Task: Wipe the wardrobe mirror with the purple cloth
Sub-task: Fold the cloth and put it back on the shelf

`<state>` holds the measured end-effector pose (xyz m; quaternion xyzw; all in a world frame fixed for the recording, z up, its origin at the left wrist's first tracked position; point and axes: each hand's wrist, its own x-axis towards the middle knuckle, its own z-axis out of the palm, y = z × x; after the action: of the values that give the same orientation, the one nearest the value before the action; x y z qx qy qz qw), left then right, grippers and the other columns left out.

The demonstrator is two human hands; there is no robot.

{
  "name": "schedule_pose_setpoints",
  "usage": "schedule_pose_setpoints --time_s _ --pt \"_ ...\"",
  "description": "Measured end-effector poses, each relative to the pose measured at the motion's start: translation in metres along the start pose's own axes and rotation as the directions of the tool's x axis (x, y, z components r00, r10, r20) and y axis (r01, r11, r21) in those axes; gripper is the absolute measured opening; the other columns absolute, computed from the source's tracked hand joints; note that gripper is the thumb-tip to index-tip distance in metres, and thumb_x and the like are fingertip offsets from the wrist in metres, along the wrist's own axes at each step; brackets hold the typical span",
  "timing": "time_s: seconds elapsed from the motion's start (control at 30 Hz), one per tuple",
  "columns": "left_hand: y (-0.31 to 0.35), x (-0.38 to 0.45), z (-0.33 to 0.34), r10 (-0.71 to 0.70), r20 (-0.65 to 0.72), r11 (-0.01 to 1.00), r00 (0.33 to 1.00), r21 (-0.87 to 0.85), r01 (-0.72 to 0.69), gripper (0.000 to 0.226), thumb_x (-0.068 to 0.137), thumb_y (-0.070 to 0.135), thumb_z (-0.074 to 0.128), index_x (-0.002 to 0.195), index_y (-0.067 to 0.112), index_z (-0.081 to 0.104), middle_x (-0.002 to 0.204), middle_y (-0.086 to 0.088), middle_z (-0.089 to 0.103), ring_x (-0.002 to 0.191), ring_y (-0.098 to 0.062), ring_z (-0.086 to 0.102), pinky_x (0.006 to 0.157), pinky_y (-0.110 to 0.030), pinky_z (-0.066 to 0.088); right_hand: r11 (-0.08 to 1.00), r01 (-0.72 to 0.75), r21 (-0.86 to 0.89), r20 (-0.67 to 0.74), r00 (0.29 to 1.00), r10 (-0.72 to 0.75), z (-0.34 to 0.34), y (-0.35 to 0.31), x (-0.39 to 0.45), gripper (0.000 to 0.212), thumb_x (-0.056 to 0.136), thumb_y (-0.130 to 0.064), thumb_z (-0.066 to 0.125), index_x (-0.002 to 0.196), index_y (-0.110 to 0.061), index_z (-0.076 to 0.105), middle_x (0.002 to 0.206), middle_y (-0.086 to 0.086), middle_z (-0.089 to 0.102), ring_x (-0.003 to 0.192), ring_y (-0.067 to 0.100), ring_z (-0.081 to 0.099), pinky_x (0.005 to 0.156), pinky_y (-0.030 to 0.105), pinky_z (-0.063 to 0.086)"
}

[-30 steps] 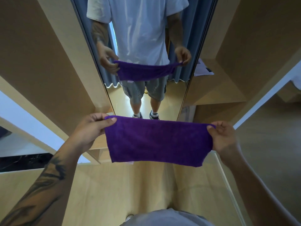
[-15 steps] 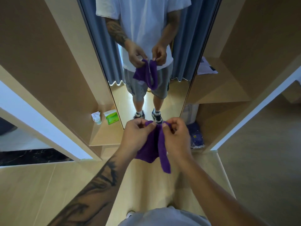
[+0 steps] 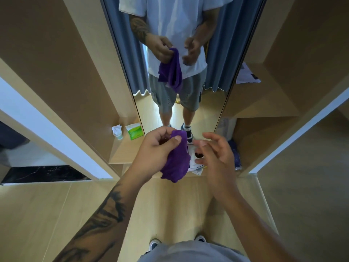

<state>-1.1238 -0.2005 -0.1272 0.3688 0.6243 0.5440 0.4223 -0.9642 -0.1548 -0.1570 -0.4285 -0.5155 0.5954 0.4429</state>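
The purple cloth [image 3: 177,159] hangs folded and bunched from my left hand [image 3: 156,148], pinched between thumb and fingers at its top. My right hand [image 3: 213,154] is just right of the cloth, fingers spread, holding nothing and not touching it. The tall wardrobe mirror [image 3: 215,53] stands straight ahead between wooden panels, a short reach beyond my hands. It reflects a person in a white shirt and grey shorts holding the cloth.
A low shelf [image 3: 124,148] left of the mirror holds a green tissue pack [image 3: 134,131] and a small white container [image 3: 117,131]. White packaging [image 3: 194,163] and a purple item [image 3: 236,157] lie on the shelf at right. Papers [image 3: 245,74] rest on an upper right shelf.
The cloth was stretched flat between both hands, then folded together. Now my right hand has let go and opened, and the cloth hangs from my left hand alone.
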Motion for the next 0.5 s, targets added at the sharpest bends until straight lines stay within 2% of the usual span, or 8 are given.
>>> schedule_pose_setpoints --time_s 0.07,0.1,0.17,0.2,0.27,0.37,0.43,0.5 --pt "0.012 -0.005 -0.008 0.020 0.084 0.999 0.996 -0.036 -0.017 0.011 0.101 0.004 0.060 0.097 0.008 0.070 0.081 -0.003 0.070 0.069 -0.010 0.065 0.061 -0.018 0.051 0.992 -0.106 -0.076 -0.069 0.993 0.101 -0.009 0.010 0.010 0.018 0.100 -0.027 0.068 0.115 -0.036 0.064 0.106 -0.006 0.076 0.100 0.012 0.072 0.085 0.038 0.058" --pt "0.017 -0.006 -0.011 0.036 0.123 0.998 0.992 -0.058 -0.029 0.009 0.100 0.006 0.061 0.095 0.008 0.069 0.079 -0.002 0.068 0.068 -0.010 0.064 0.060 -0.018 0.049 0.977 -0.193 -0.094 -0.039 0.981 0.190 -0.011 0.014 0.015 0.021 0.098 -0.031 0.069 0.118 -0.037 0.065 0.110 -0.005 0.075 0.107 0.018 0.070 0.090 0.039 0.056" --pt "0.024 -0.009 -0.016 0.066 0.173 0.993 0.983 -0.104 -0.048 0.009 0.092 0.013 0.060 0.090 0.009 0.067 0.076 -0.002 0.064 0.064 -0.009 0.059 0.057 -0.016 0.046 0.929 -0.368 -0.042 0.128 0.920 0.371 -0.011 0.020 0.021 0.031 0.094 -0.037 0.072 0.124 -0.033 0.067 0.118 0.004 0.073 0.114 0.030 0.068 0.089 0.037 0.052" --pt "0.027 -0.010 -0.019 0.076 0.188 0.991 0.979 -0.123 -0.054 0.010 0.089 0.014 0.058 0.089 0.008 0.065 0.075 -0.002 0.062 0.063 -0.009 0.057 0.056 -0.016 0.044 0.904 -0.428 0.012 0.228 0.881 0.414 -0.011 0.023 0.021 0.038 0.090 -0.039 0.072 0.127 -0.029 0.067 0.120 0.004 0.074 0.115 0.030 0.068 0.089 0.037 0.052" --pt "0.029 -0.011 -0.027 0.090 0.198 0.988 0.976 -0.140 -0.062 0.011 0.087 0.014 0.056 0.090 0.006 0.063 0.077 -0.003 0.061 0.066 -0.011 0.056 0.059 -0.019 0.043 0.872 -0.468 0.141 0.363 0.845 0.394 -0.010 0.027 0.020 0.047 0.088 -0.033 0.073 0.132 -0.017 0.066 0.128 0.006 0.073 0.121 0.028 0.067 0.099 0.042 0.053" --pt "0.030 -0.013 -0.040 0.114 0.160 0.982 0.981 -0.165 -0.087 0.011 0.083 0.012 0.052 0.087 0.003 0.056 0.076 -0.003 0.054 0.069 -0.015 0.049 0.063 -0.032 0.034 0.887 -0.361 0.287 0.339 0.905 0.258 -0.009 0.025 0.011 0.051 0.091 -0.022 0.073 0.139 -0.012 0.061 0.135 0.010 0.070 0.129 0.029 0.063 0.110 0.048 0.049" --pt "0.029 -0.013 -0.048 0.123 0.093 0.978 0.988 -0.179 -0.105 0.009 0.081 0.012 0.050 0.083 0.004 0.054 0.076 -0.007 0.048 0.069 -0.017 0.045 0.063 -0.037 0.030 0.940 -0.228 0.255 0.281 0.947 0.154 -0.010 0.016 0.006 0.052 0.086 -0.022 0.072 0.136 -0.015 0.060 0.129 0.006 0.072 0.124 0.026 0.066 0.104 0.045 0.054" --pt "0.026 -0.014 -0.055 0.130 0.031 0.976 0.991 -0.182 -0.123 0.008 0.083 0.014 0.050 0.083 0.008 0.054 0.082 -0.013 0.045 0.071 -0.020 0.046 0.063 -0.037 0.032 0.986 -0.080 0.147 0.246 0.968 0.042 -0.011 0.005 0.002 0.042 0.084 -0.026 0.073 0.125 -0.022 0.063 0.119 -0.003 0.075 0.115 0.020 0.070 0.091 0.036 0.060"
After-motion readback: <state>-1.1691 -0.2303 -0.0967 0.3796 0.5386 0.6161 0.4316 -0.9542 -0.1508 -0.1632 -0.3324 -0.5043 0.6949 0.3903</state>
